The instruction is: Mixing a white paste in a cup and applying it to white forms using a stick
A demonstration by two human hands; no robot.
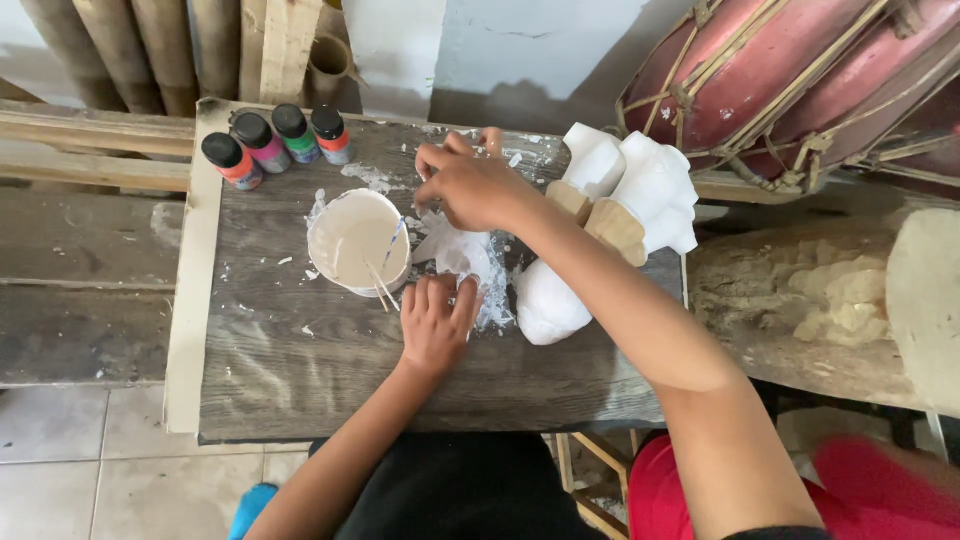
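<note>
My left hand [435, 322] lies palm down on a small wooden table [300, 370], its fingertips on the near edge of a white, paint-smeared crumpled sheet [465, 255]. My right hand [470, 185] reaches across from the right and pinches the far edge of that sheet, fingers closed on it. Just left of both hands stands a white bowl of pale paint [357, 240] with thin sticks and a brush resting in it. To the right lie white-painted carved wooden figures [640, 195] and a white rounded piece [545, 305].
Several small paint bottles with black caps [275, 143] stand at the table's far left corner. Red drums with rope lacing [800, 80] and a rough log [830, 300] sit at the right. Bamboo poles [130, 50] lean at the back; tiled floor lies below left.
</note>
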